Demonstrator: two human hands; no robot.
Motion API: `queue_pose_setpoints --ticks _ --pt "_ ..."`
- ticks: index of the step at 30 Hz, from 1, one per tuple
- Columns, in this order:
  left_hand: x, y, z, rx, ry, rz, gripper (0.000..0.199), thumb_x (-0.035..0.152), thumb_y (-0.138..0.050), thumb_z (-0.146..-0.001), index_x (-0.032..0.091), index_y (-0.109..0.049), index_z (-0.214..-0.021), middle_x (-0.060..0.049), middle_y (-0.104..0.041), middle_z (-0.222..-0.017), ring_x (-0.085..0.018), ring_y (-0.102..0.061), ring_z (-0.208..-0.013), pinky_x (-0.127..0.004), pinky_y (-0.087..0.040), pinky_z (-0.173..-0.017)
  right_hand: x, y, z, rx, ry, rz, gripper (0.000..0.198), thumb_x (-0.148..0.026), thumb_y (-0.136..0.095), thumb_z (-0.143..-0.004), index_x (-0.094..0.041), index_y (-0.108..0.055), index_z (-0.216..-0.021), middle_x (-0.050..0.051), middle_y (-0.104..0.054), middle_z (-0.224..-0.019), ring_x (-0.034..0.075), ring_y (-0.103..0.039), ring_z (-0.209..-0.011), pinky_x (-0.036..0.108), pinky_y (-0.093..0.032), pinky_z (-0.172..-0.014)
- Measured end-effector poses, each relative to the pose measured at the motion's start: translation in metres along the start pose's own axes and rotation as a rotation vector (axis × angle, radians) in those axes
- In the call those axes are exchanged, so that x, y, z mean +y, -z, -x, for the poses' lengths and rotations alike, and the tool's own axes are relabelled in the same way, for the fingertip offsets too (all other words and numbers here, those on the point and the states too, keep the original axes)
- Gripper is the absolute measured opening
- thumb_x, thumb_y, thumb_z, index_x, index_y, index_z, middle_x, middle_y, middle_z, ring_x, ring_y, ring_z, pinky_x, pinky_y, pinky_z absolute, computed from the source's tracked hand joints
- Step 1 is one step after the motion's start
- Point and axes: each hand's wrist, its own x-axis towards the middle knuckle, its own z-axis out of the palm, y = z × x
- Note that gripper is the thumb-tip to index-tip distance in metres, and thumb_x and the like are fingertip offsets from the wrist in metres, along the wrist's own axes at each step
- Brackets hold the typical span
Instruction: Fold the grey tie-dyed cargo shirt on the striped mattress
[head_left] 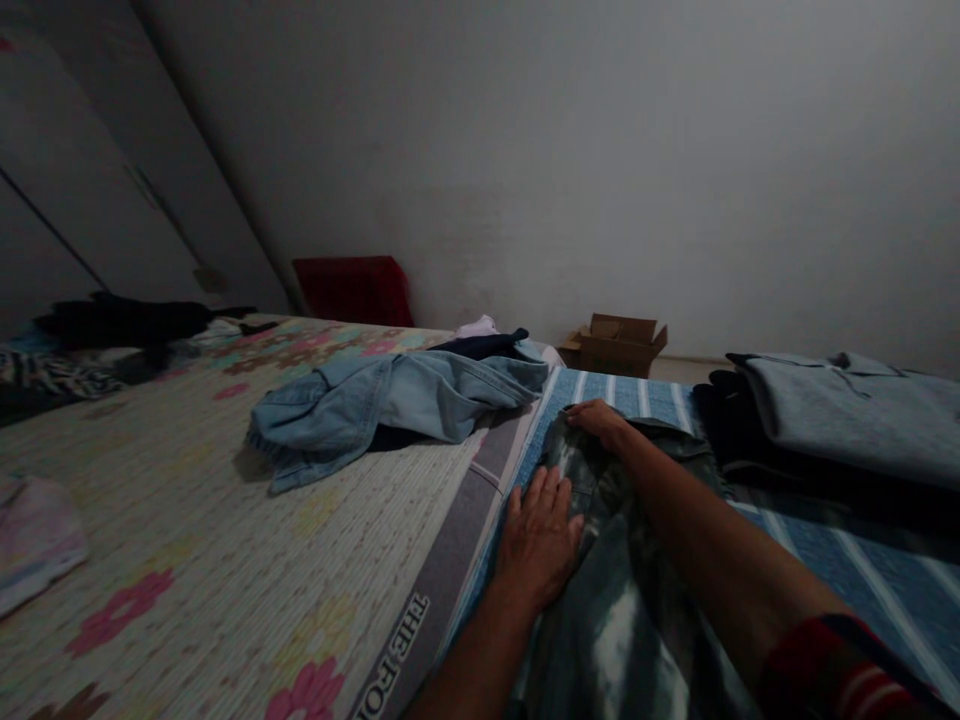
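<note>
A dark grey-green garment with pale mottled patches lies stretched lengthwise on the blue striped bedding. Its kind is not clear, since my arms cover part of it. My left hand presses flat on its left edge, fingers spread and holding nothing. Farther up, my right hand is at the garment's far end, with its fingers bent and closed on the edge of the cloth. My right forearm crosses over the garment's right side.
Left of the garment, a crumpled light-blue denim piece lies on the floral mat. Folded grey clothing rests on black clothing at right. Beyond stand an open cardboard box and a red object. Dark clothes are heaped far left.
</note>
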Motion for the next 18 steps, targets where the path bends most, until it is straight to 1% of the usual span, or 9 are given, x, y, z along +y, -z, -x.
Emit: queue_pose_setpoints --ticks 4,6,8,9,10,12,14,16,18 --pt "0.003 0.009 0.000 -0.047 0.023 0.028 0.049 0.040 -0.030 -0.097 0.018 -0.039 -0.140 -0.008 -0.036 -0.150 -0.026 -0.025 -0.140 -0.054 -0.024 -0.111 -0.004 -0.005 0.002 -0.076 -0.096 -0.049 0.028 -0.034 -0.056 -0.090 -0.016 -0.059 -0.112 0.007 -0.061 -0.111 0.017 -0.061 -0.091 0.036 -0.053 -0.078" --pt "0.008 0.022 -0.007 -0.079 0.037 0.041 0.045 0.036 -0.035 -0.095 0.016 -0.048 -0.132 -0.011 -0.046 -0.143 -0.028 -0.034 -0.136 -0.055 -0.025 -0.110 -0.005 -0.007 0.003 -0.067 -0.114 -0.059 0.025 -0.032 -0.056 -0.090 -0.016 -0.060 -0.108 0.006 -0.062 -0.108 0.016 -0.061 -0.090 0.034 -0.053 -0.077" --pt "0.014 0.037 -0.023 -0.085 0.052 0.035 0.034 0.029 -0.039 -0.092 0.015 -0.061 -0.113 -0.012 -0.062 -0.122 -0.028 -0.050 -0.123 -0.055 -0.027 -0.109 -0.006 -0.008 0.003 -0.048 -0.122 -0.059 0.024 -0.032 -0.057 -0.090 -0.015 -0.061 -0.107 0.006 -0.062 -0.108 0.016 -0.061 -0.090 0.034 -0.053 -0.076" --pt "0.017 0.042 -0.035 -0.068 0.096 0.030 0.032 0.025 -0.035 -0.093 0.014 -0.065 -0.101 -0.012 -0.068 -0.108 -0.027 -0.058 -0.111 -0.054 -0.027 -0.108 -0.006 -0.008 0.003 -0.042 -0.121 -0.059 0.025 -0.033 -0.057 -0.090 -0.016 -0.061 -0.108 0.006 -0.062 -0.109 0.016 -0.061 -0.090 0.034 -0.053 -0.077" --pt "0.020 0.044 -0.047 -0.034 0.130 0.028 0.034 0.021 -0.032 -0.093 0.013 -0.065 -0.097 -0.013 -0.069 -0.101 -0.026 -0.061 -0.104 -0.051 -0.031 -0.106 -0.006 -0.008 0.003 -0.039 -0.116 -0.059 0.027 -0.034 -0.057 -0.090 -0.016 -0.060 -0.109 0.006 -0.062 -0.110 0.017 -0.061 -0.091 0.035 -0.053 -0.077" --pt "0.023 0.040 -0.073 0.062 0.121 0.068 0.034 0.014 -0.032 -0.091 0.011 -0.061 -0.107 -0.014 -0.065 -0.110 -0.025 -0.058 -0.109 -0.041 -0.038 -0.101 -0.006 -0.007 0.003 -0.036 -0.098 -0.061 0.027 -0.035 -0.057 -0.090 -0.015 -0.060 -0.108 0.005 -0.062 -0.107 0.017 -0.061 -0.089 0.035 -0.053 -0.076" --pt "0.024 0.026 -0.094 0.038 0.141 0.118 0.035 0.010 -0.034 -0.089 0.009 -0.057 -0.115 -0.016 -0.059 -0.122 -0.023 -0.053 -0.116 -0.033 -0.040 -0.099 -0.006 -0.006 0.004 -0.031 -0.070 -0.061 0.021 -0.030 -0.058 -0.089 -0.014 -0.063 -0.102 0.005 -0.065 -0.099 0.015 -0.063 -0.084 0.032 -0.053 -0.073" --pt "0.023 0.009 -0.105 0.029 0.212 0.137 0.042 0.010 -0.035 -0.088 0.007 -0.047 -0.128 -0.017 -0.053 -0.130 -0.025 -0.052 -0.119 -0.034 -0.040 -0.100 -0.007 -0.003 0.006 -0.020 -0.032 -0.052 0.014 -0.021 -0.059 -0.086 -0.013 -0.067 -0.095 0.004 -0.069 -0.089 0.013 -0.063 -0.077 0.025 -0.051 -0.069" --pt "0.021 -0.004 -0.108 0.020 0.262 0.148 0.046 0.011 -0.033 -0.089 0.008 -0.041 -0.133 -0.018 -0.050 -0.133 -0.026 -0.050 -0.121 -0.036 -0.037 -0.103 -0.009 0.001 0.010 -0.002 0.015 -0.027 0.015 -0.014 -0.060 -0.079 -0.014 -0.070 -0.092 0.002 -0.070 -0.082 0.012 -0.063 -0.073 0.021 -0.047 -0.064"
